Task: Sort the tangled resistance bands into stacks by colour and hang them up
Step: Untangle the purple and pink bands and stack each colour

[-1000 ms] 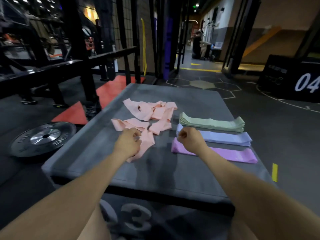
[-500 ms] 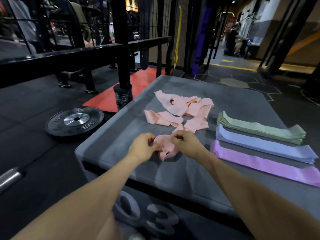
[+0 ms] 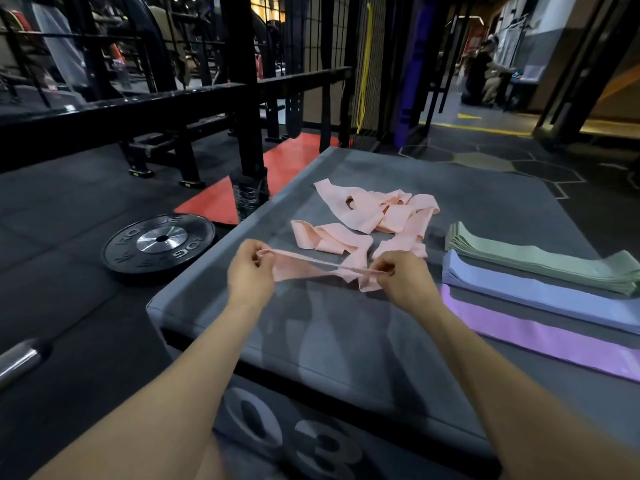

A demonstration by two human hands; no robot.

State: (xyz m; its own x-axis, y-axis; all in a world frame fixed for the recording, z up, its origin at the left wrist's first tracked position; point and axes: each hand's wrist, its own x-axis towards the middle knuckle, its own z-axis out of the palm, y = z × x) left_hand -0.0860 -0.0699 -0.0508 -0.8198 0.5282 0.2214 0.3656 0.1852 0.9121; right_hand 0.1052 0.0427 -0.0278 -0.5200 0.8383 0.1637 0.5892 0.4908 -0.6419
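Bar end (image 3: pixel 19 358): chrome, at nine o'clock on the dark floor, cut off by the frame edge.

Weight plate (image 3: pixel 160 244): black with a silver hub, flat on the floor at ten o'clock from the left hand, just beside the box's left edge.

Red mat (image 3: pixel 249 181): on the floor at eleven o'clock, beyond the plate, under a black rack upright.

Padded box (image 3: pixel 346 358): grey top, the figures "03" on its near face; it bears all the bands.

Left hand (image 3: pixel 250 271): fingers curled, pinching the left end of the held pink band.

Held pink band (image 3: pixel 311 268): drawn out nearly level between the two hands, lifted off the box top, twisted toward its right end.

Pink tangle (image 3: pixel 374 216): loose pink bands lying knotted on the box at twelve o'clock from the hands; whether the held band is clear of it cannot be told.

Right hand (image 3: pixel 405 282): fingers curled, pinching the band's right end, a short tail hanging below.

Green stack (image 3: pixel 536 261): folded flat, at two o'clock from the right hand, farthest of three.

Blue stack (image 3: pixel 526 292): just beside the green, on its near side.

Purple band (image 3: pixel 554 341): nearest strip, flat at three o'clock.

Person (image 3: pixel 485 77): far background, one o'clock, blurred.
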